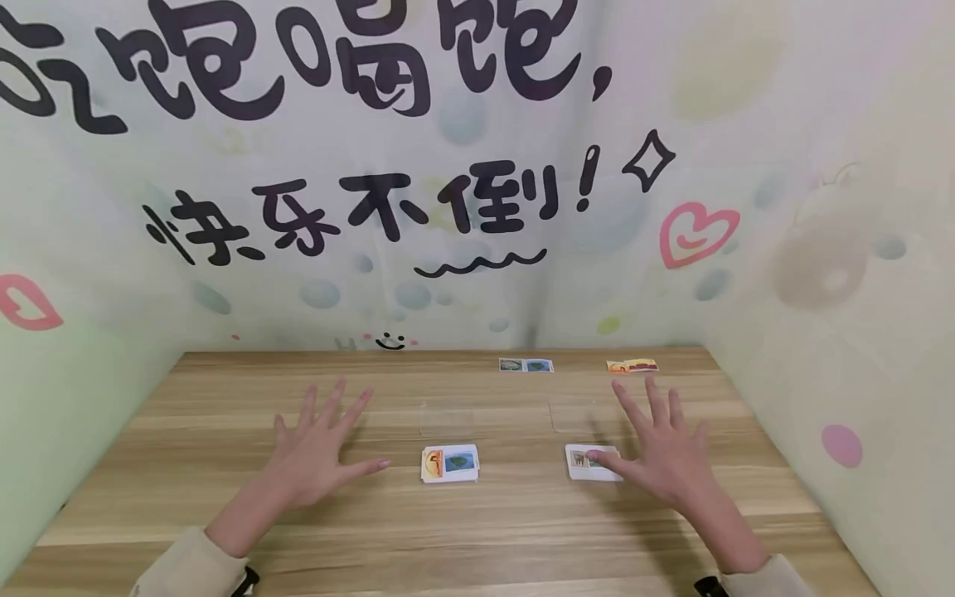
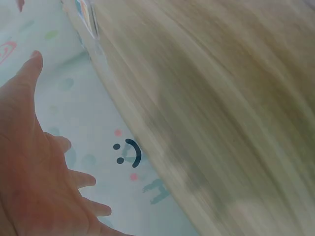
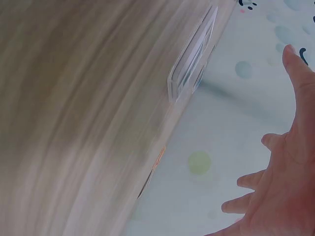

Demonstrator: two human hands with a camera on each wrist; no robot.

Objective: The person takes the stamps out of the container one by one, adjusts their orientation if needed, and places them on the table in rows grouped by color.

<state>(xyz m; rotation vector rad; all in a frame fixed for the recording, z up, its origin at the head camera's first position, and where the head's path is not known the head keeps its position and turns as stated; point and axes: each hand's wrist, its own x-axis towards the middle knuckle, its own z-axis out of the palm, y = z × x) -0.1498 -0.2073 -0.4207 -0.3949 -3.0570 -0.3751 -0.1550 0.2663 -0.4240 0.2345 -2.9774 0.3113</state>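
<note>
Head view: left hand (image 1: 313, 452) and right hand (image 1: 667, 460) both seen from the back, reaching forward over the wood-grain surface (image 1: 373, 539). Grip, both sides: released, fingers spread wide, thumbs pointing inward.

Left card stack (image 1: 450, 464) lies between the hands, just beyond the left thumb tip. Right card stack (image 1: 578, 471) lies under the line of the right thumb, which covers part of its printed face. Behind each stack, a faint clear rectangle; farther back, a blue-grey picture strip (image 1: 525, 366) and a yellow-red picture strip (image 1: 634, 366).

Wrist views add the palms and the height: both hands are raised clear of the surface. Right wrist view gives a stack edge-on, layered, with the thumb apart from it; the head view alone leaves that contact unclear.

Writing: backdrop (image 1: 477, 307) reads 吃饱喝饱, 快乐不倒! in black. Print on the cards too small to read.
</note>
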